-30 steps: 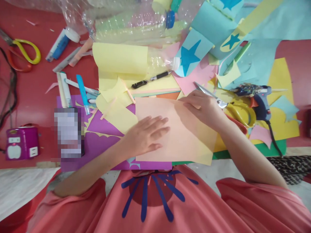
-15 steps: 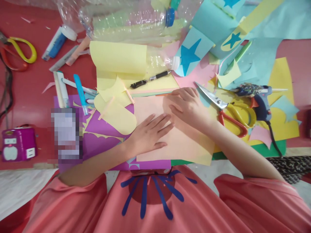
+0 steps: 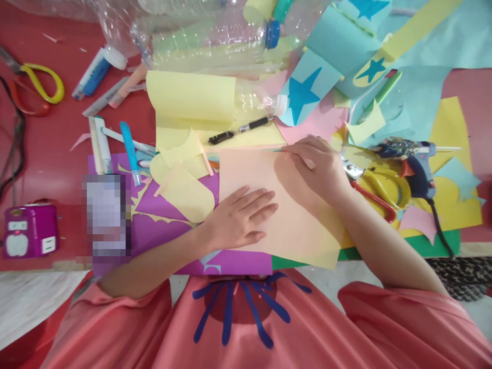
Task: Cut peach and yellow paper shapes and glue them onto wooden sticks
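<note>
A folded peach paper sheet (image 3: 253, 171) lies in front of me on a purple sheet (image 3: 161, 230). My left hand (image 3: 240, 218) rests flat on the peach sheet's lower left part, fingers stretched out. My right hand (image 3: 319, 164) presses on the sheet's upper right edge with its fingers held together and bent, pointing left along the fold. Neither hand holds a tool.
Yellow-handled scissors (image 3: 374, 184) and a blue glue gun (image 3: 415, 164) lie right of my right hand. A black pen (image 3: 238, 129) rests on yellow paper (image 3: 192, 97). Clear plastic bottles (image 3: 207, 36) lie at the back. A purple power strip (image 3: 28, 230) and second scissors (image 3: 36, 84) sit at left.
My right hand slid left along the sheet's top edge half a second ago, then back to the right. My left hand stayed flat on the paper.
</note>
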### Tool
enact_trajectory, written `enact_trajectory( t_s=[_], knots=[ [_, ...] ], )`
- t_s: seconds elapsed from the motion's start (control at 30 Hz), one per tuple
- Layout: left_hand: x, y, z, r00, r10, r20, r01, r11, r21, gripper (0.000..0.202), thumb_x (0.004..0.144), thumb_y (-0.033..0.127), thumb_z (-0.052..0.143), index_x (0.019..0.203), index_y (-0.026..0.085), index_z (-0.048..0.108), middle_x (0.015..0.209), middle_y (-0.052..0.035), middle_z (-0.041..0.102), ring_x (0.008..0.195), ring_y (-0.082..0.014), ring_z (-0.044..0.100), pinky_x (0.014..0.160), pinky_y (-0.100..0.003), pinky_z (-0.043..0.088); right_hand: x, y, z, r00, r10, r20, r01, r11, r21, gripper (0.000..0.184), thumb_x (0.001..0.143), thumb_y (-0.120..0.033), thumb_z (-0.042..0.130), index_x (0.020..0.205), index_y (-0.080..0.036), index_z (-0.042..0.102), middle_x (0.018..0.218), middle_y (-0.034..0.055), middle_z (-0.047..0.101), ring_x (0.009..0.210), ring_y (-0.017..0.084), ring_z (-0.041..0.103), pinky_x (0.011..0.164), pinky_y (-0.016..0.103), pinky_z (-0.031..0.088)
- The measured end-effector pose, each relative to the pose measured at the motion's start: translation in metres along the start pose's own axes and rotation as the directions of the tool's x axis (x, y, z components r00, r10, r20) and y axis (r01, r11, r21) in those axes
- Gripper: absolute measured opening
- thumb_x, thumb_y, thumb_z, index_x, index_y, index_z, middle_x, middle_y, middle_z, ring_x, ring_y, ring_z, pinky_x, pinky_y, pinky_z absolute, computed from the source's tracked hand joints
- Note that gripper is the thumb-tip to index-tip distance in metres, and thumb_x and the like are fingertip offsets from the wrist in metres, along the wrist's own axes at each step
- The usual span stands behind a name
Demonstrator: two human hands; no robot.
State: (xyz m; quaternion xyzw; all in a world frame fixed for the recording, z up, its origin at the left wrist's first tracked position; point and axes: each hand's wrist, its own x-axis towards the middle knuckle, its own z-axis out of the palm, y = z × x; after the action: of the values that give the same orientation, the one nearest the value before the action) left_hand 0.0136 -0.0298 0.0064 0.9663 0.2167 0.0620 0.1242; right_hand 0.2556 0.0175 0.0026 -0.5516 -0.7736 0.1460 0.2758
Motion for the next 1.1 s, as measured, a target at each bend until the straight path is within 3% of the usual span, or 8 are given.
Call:
enact_trajectory(
  t_s=[0.17, 0.37, 0.47, 0.57, 0.7, 0.9, 1.1],
  knots=[
    [-0.004, 0.005, 0.000, 0.997, -0.060, 0.045, 0.059, 0.997, 0.043, 0.064, 0.094, 0.054, 0.046, 0.147, 0.019, 0.040, 0.153, -0.0091, 0.043, 0.139, -0.0263, 0.044, 0.116, -0.044, 0.029, -0.003, -0.005, 0.003, 0.998, -0.050, -0.035, 0.051, 0.998, 0.022, 0.032, 0.094, -0.017, 0.041, 0.096, -0.028, 0.071, 0.094, 0.0048, 0.073, 0.090, 0.022, 0.068, 0.099, 0.050, 0.048],
    [-0.004, 0.005, -0.001, 0.992, -0.119, 0.035, 0.116, 0.990, 0.080, 0.059, 0.098, 0.048, 0.040, 0.148, 0.017, 0.039, 0.151, -0.0091, 0.047, 0.141, -0.0244, 0.043, 0.116, -0.042, 0.027, -0.002, -0.009, -0.003, 0.997, 0.026, -0.068, -0.023, 0.998, 0.053, 0.043, 0.092, -0.011, 0.035, 0.123, -0.030, 0.057, 0.111, 0.0056, 0.072, 0.113, 0.023, 0.065, 0.111, 0.056, 0.038],
    [-0.006, 0.003, 0.000, 0.992, -0.120, 0.026, 0.118, 0.990, 0.072, 0.059, 0.099, 0.046, 0.038, 0.148, 0.013, 0.038, 0.150, -0.0100, 0.048, 0.142, -0.0232, 0.042, 0.117, -0.041, 0.026, -0.001, -0.003, -0.009, 0.980, 0.147, -0.132, -0.122, 0.976, 0.182, 0.044, 0.090, -0.010, 0.034, 0.128, -0.027, 0.048, 0.114, 0.0075, 0.071, 0.111, 0.022, 0.066, 0.099, 0.051, 0.048],
    [-0.007, 0.002, 0.001, 0.992, -0.122, 0.016, 0.120, 0.991, 0.062, 0.060, 0.098, 0.048, 0.040, 0.147, 0.013, 0.038, 0.150, -0.0102, 0.048, 0.141, -0.0231, 0.042, 0.117, -0.041, 0.026, 0.001, 0.008, -0.011, 0.956, 0.237, -0.170, -0.174, 0.931, 0.320, 0.040, 0.087, -0.009, 0.037, 0.124, -0.025, 0.045, 0.104, 0.0063, 0.074, 0.098, 0.020, 0.069, 0.082, 0.042, 0.055],
    [-0.007, 0.002, 0.001, 0.993, -0.113, -0.025, 0.114, 0.992, 0.056, 0.059, 0.097, 0.048, 0.043, 0.145, 0.012, 0.042, 0.150, -0.0094, 0.048, 0.138, -0.0227, 0.045, 0.117, -0.040, 0.026, 0.003, 0.014, -0.010, 0.946, 0.239, -0.219, -0.156, 0.928, 0.338, 0.038, 0.086, -0.010, 0.041, 0.119, -0.028, 0.047, 0.104, 0.0066, 0.073, 0.104, 0.022, 0.068, 0.084, 0.043, 0.054],
    [-0.006, 0.002, -0.002, 0.999, -0.050, -0.005, 0.050, 0.999, 0.018, 0.055, 0.096, 0.047, 0.046, 0.142, 0.016, 0.047, 0.149, -0.0072, 0.050, 0.138, -0.0200, 0.046, 0.117, -0.037, 0.027, 0.002, 0.003, -0.011, 0.991, 0.099, -0.093, -0.079, 0.978, 0.195, 0.032, 0.087, -0.012, 0.043, 0.115, -0.024, 0.055, 0.106, 0.0077, 0.073, 0.098, 0.022, 0.068, 0.085, 0.043, 0.054],
    [-0.007, -0.002, 0.000, 1.000, -0.010, -0.015, 0.010, 1.000, -0.003, 0.054, 0.096, 0.043, 0.048, 0.142, 0.016, 0.047, 0.148, -0.0073, 0.051, 0.138, -0.0199, 0.046, 0.118, -0.037, 0.028, -0.001, 0.001, -0.010, 0.995, 0.100, -0.019, -0.096, 0.986, 0.136, 0.032, 0.086, -0.012, 0.046, 0.113, -0.023, 0.059, 0.090, 0.0041, 0.072, 0.087, 0.019, 0.068, 0.083, 0.040, 0.053]
  ],
)
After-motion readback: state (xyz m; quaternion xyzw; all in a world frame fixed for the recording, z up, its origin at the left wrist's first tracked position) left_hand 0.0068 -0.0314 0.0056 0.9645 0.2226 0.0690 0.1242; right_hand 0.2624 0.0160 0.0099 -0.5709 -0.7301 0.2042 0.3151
